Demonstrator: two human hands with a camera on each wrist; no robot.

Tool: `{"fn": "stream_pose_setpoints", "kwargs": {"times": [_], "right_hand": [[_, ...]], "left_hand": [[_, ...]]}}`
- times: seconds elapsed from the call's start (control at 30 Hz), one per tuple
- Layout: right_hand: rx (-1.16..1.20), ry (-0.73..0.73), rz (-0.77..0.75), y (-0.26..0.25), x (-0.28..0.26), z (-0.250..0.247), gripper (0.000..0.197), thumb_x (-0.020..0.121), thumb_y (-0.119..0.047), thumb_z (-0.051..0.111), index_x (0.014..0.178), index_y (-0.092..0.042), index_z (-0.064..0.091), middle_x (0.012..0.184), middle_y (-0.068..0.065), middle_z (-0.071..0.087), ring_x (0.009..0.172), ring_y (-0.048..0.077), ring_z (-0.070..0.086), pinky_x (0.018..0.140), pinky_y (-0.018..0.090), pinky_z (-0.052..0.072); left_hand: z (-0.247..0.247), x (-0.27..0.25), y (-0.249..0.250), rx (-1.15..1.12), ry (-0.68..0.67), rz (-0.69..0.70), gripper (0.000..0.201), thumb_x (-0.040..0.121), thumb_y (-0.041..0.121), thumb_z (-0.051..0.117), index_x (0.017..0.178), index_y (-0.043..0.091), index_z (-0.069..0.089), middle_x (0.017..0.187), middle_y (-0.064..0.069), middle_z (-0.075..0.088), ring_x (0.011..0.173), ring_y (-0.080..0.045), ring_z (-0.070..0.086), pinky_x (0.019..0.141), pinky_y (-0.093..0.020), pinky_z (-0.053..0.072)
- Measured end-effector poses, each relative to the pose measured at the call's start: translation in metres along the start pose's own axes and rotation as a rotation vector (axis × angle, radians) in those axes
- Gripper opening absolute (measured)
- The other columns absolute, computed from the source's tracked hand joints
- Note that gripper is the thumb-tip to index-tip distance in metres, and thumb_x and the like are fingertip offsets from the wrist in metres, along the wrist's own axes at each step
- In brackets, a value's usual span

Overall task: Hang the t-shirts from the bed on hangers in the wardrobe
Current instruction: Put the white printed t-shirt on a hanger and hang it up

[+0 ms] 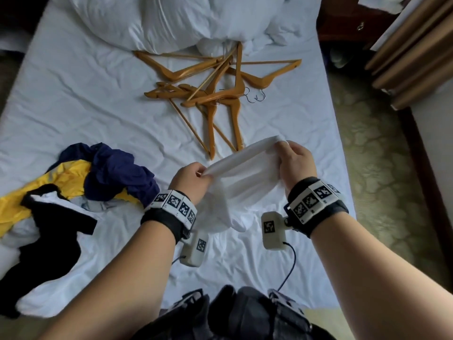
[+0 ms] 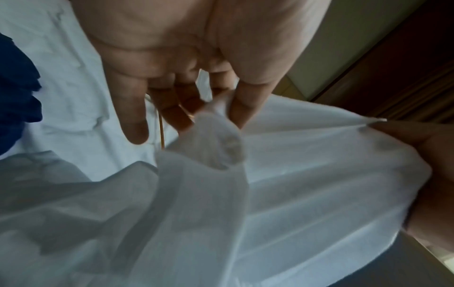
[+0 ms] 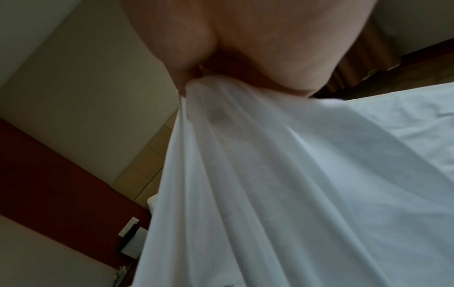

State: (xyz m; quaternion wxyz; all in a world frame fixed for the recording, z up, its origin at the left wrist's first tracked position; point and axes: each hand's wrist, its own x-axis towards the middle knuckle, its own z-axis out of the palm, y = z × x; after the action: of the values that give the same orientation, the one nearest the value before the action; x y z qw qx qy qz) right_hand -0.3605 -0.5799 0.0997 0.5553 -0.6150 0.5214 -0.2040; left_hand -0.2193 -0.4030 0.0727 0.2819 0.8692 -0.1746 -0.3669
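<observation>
Both hands, left hand point(image 1: 190, 179) and right hand point(image 1: 295, 163), pinch the thin white cotton t-shirt point(image 1: 241, 173) stretched above the near bed point(image 1: 73, 99), probably spreading it out for the wooden hangers point(image 1: 215, 94) piled farther back.

Bare sheet on the bed point(image 1: 73, 99) lies open at the left and far right. A tangle of hangers point(image 1: 215, 94) blocks the middle, a clothes pile point(image 1: 73, 187) blocks the near left, and bunched bedding point(image 1: 171, 20) fills the far end.
</observation>
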Motion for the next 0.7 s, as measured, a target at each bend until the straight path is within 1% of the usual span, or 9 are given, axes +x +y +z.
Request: {"fn": "stream_pose_setpoints", "kwargs": {"times": [0.1,0.17,0.2,0.27,0.37,0.43,0.5,0.6,0.7], "right_hand": [[-0.035,0.075,0.02,0.009,0.019,-0.006,0.025,0.091,-0.027,0.058,0.073,-0.012,0.067,0.053,-0.009,0.048,0.053,0.014,0.046,0.053,0.028,0.038],[-0.138,0.11,0.023,0.019,0.03,-0.008,0.02,0.092,-0.027,0.057,0.093,-0.014,0.072,0.074,-0.003,0.063,0.07,0.018,0.059,0.064,0.031,0.048],[-0.223,0.09,0.032,0.022,0.032,-0.009,0.023,0.094,-0.025,0.058,0.111,-0.017,0.07,0.093,-0.002,0.067,0.084,0.019,0.063,0.069,0.025,0.049],[-0.359,-0.045,0.03,0.028,0.029,-0.007,0.05,0.093,-0.025,0.064,0.142,-0.027,0.054,0.127,-0.003,0.06,0.104,0.018,0.061,0.077,0.016,0.046],[-0.411,-0.333,-0.023,0.034,0.018,0.009,0.082,0.084,-0.033,0.078,0.154,-0.041,0.036,0.151,-0.01,0.045,0.128,0.017,0.053,0.097,0.028,0.046],[-0.32,-0.515,-0.027,0.041,0.009,0.024,0.087,0.078,-0.045,0.083,0.152,-0.043,0.038,0.143,-0.019,0.051,0.121,0.008,0.057,0.095,0.023,0.049],[-0.291,-0.527,-0.028,0.049,0.005,0.037,0.063,0.077,-0.051,0.082,0.133,-0.032,0.06,0.122,-0.01,0.07,0.104,0.009,0.068,0.091,0.03,0.055],[-0.256,-0.298,0.068,0.065,0.016,0.044,0.023,0.09,-0.037,0.073,0.088,-0.014,0.074,0.083,0.002,0.074,0.075,0.02,0.069,0.07,0.031,0.057],[0.125,0.048,0.291,0.084,0.04,0.036,0.031,0.078,-0.044,0.067,0.088,-0.015,0.072,0.083,0.005,0.074,0.082,0.028,0.072,0.078,0.044,0.063]], "left_hand": [[-0.007,0.003,0.011,-0.128,0.062,0.009,0.014,0.099,0.034,0.059,0.103,0.023,0.065,0.087,0.0,0.067,0.077,-0.022,0.062,0.062,-0.031,0.047],[-0.013,0.003,0.018,-0.22,0.081,0.041,0.016,0.095,0.04,0.062,0.1,0.025,0.067,0.087,-0.003,0.068,0.083,-0.03,0.066,0.073,-0.04,0.057],[-0.016,0.004,0.02,-0.258,0.088,0.047,0.019,0.09,0.045,0.063,0.096,0.028,0.068,0.087,-0.005,0.069,0.087,-0.033,0.068,0.078,-0.048,0.06],[-0.02,0.005,0.025,-0.368,0.072,0.03,0.022,0.081,0.05,0.066,0.091,0.03,0.07,0.09,-0.007,0.072,0.091,-0.036,0.07,0.083,-0.06,0.06],[-0.019,0.004,0.04,-0.699,-0.06,0.004,0.01,0.098,0.02,0.064,0.105,0.022,0.071,0.101,-0.009,0.076,0.099,-0.035,0.071,0.085,-0.055,0.061],[-0.019,0.0,0.048,-0.952,-0.277,0.036,0.028,0.105,0.008,0.051,0.128,0.014,0.064,0.124,-0.015,0.072,0.113,-0.035,0.069,0.095,-0.05,0.059],[-0.024,0.0,0.05,-1.052,-0.411,0.103,0.036,0.106,0.01,0.047,0.139,0.018,0.058,0.14,-0.014,0.063,0.127,-0.033,0.063,0.107,-0.046,0.052],[-0.032,0.014,0.036,-1.016,-0.255,0.065,0.035,0.104,0.012,0.054,0.138,0.016,0.062,0.136,-0.011,0.067,0.125,-0.03,0.065,0.107,-0.041,0.052],[-0.036,0.028,-0.006,-0.88,-0.068,-0.088,0.032,0.103,0.013,0.058,0.134,0.009,0.063,0.126,-0.011,0.07,0.114,-0.028,0.069,0.097,-0.035,0.056]]}}
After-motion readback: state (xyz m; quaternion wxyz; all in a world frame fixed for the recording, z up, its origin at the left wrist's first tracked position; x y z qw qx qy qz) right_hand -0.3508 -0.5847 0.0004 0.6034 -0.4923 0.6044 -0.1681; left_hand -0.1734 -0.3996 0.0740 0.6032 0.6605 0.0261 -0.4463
